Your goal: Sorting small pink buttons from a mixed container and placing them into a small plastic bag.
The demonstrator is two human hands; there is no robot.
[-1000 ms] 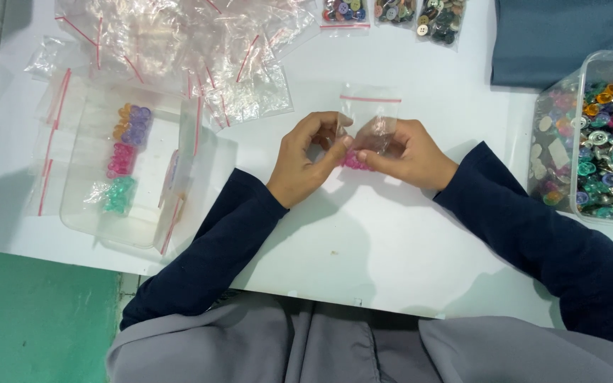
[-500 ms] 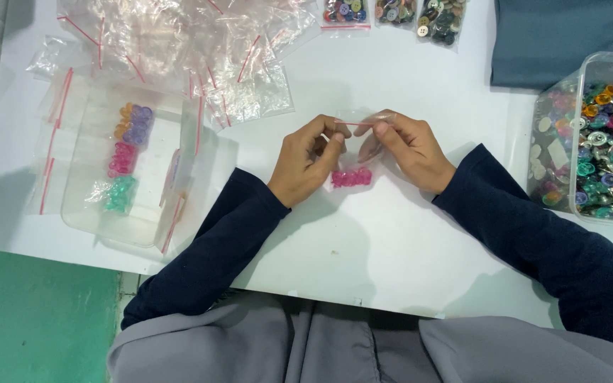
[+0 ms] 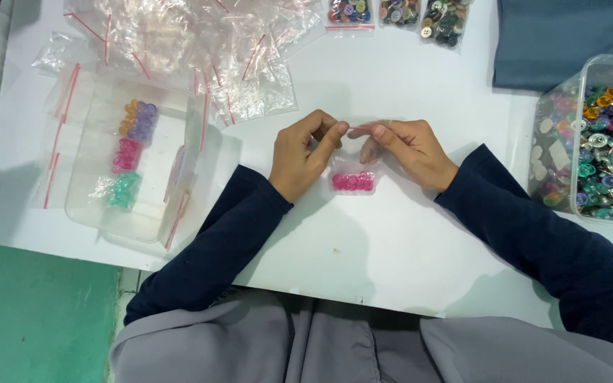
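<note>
White table (image 3: 391,269) carries all items. A clear tub (image 3: 594,135) of mixed coloured buttons sits at the right edge; a clear tray (image 3: 90,206) holding three filled bags sits near the left edge. A pile of empty zip bags (image 3: 200,42) lies at the far edge. At centre, left hand (image 3: 303,152) and right hand (image 3: 406,145) each pinch the top strip of a small zip bag (image 3: 353,174) of pink buttons; its lower end rests on the table.

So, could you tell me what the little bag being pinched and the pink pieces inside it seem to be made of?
The small bag looks like thin clear plastic film: see-through, glossy, crinkled. The pink buttons inside look like translucent moulded plastic, shiny and evenly coloured, though glass cannot be ruled out.
</note>
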